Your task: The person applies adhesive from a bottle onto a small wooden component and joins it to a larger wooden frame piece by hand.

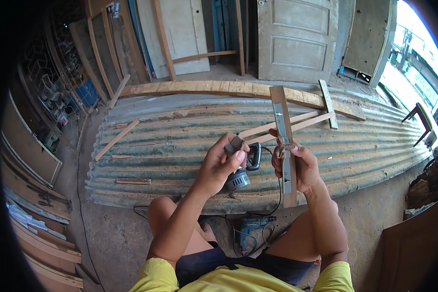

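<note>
My left hand pinches a small dark grey block between thumb and fingers, over the corrugated metal sheet. To its right, my right hand is wrapped round the middle of a long narrow wooden bar with a pale metal strip along its side; the bar stands nearly upright in the view. Curled scraps show where the fingers grip it. Just beneath my hands, a grey and black power tool with a loop handle rests on the sheet, partly hidden by my left hand.
The corrugated sheet carries loose wood strips and sawdust. Along its far edge lies a long plank. A teal drill and cords lie on the floor between my legs. Doors lean behind; wooden panels stand left.
</note>
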`<state>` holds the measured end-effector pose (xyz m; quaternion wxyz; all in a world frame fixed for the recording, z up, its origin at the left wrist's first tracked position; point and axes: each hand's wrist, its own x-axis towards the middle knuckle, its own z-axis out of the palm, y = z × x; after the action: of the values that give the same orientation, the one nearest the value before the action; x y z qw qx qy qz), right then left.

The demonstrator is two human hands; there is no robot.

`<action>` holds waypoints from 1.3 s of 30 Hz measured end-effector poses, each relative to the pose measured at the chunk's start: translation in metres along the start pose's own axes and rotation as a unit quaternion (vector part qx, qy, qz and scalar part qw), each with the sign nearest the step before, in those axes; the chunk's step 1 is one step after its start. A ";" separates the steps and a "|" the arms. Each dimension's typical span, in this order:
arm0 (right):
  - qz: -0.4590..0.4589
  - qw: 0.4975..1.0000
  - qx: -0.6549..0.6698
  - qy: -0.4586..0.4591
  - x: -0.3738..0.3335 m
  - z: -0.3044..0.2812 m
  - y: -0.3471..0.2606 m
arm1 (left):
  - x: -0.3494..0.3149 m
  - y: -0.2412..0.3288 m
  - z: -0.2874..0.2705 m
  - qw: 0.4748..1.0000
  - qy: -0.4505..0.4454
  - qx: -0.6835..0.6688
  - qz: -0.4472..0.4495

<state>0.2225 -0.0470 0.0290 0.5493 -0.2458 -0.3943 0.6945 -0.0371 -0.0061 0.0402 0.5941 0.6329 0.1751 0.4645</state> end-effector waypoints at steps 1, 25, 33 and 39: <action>0.005 1.000 0.018 -0.020 0.002 -0.003 0.003 | -0.003 0.002 0.000 1.000 0.006 0.005 -0.006; -0.009 0.961 -0.194 0.198 -0.010 0.017 0.011 | -0.010 -0.039 -0.044 0.974 -0.005 0.212 0.082; 0.002 0.962 -0.187 0.198 0.000 0.017 0.018 | -0.009 -0.051 -0.043 0.959 -0.002 0.253 0.124; 0.000 0.966 -0.157 0.207 0.002 0.008 0.016 | -0.008 -0.054 -0.045 0.964 -0.006 0.241 0.114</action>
<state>0.2064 -0.0487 0.0213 0.5738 -0.4670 -0.3759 0.5579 -0.0593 0.0270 -0.0179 0.3679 0.7763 0.2051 0.4690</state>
